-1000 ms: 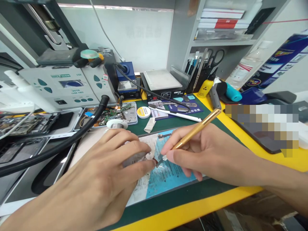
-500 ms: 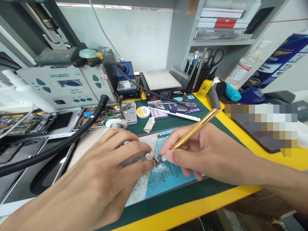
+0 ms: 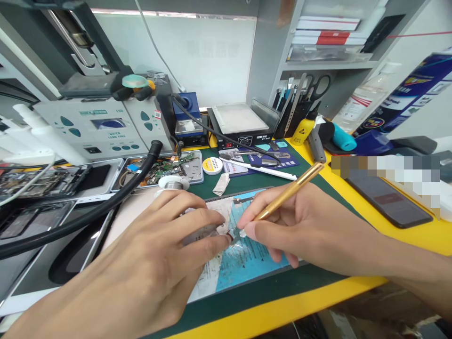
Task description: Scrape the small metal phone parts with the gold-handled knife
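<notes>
My right hand grips a gold pen-shaped tool between thumb and fingers, its handle slanting up to the right. Its thin end points left and down, close to my left fingertips; the very tip is hard to make out. My left hand is closed, thumb and forefinger together at a small dark-edged piece. Most of that piece is hidden under the fingers, and its kind does not show. Beneath both hands lies a worn blue and white printed sheet on a green mat.
A solder spool, a tray of circuit boards and a round white tin stand beyond my left hand. A black hose crosses the left side. Behind are a heating plate and a yellow bottle; a phone lies right.
The whole view has shifted slightly, so things appear a little further right and lower. Both hands keep nearly the same pose and grip, with the gold tool still beside the left fingertips.
</notes>
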Motion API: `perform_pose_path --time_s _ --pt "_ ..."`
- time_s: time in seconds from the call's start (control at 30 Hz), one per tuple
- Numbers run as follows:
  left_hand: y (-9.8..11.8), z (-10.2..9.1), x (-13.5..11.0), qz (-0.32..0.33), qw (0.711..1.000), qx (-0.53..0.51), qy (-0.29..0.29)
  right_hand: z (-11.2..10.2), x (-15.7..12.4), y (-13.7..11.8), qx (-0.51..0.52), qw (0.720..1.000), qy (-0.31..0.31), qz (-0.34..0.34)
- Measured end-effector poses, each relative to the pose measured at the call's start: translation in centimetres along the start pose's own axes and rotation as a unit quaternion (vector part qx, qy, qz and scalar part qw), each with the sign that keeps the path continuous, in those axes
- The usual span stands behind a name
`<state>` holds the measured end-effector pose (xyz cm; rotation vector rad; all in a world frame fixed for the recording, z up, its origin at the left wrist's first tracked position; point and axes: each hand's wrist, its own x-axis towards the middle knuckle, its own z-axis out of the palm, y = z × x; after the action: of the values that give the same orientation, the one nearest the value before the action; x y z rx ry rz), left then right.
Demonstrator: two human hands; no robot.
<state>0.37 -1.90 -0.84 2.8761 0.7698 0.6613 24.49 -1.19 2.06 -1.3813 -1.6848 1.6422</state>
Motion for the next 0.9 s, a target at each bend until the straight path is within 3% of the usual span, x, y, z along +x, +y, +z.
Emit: perform_pose_path --time_s 0.13,0.9 --pt "-0.05 0.07 0.09 -0.005 1.0 -0.004 -0.001 0.14 -0.09 -0.75 -0.008 0.999 0.009 0.031" --pt "-0.09 0.18 0.16 0.001 1.0 -0.013 -0.001 0.02 -0.11 -0.76 -0.02 0.999 0.003 0.05"
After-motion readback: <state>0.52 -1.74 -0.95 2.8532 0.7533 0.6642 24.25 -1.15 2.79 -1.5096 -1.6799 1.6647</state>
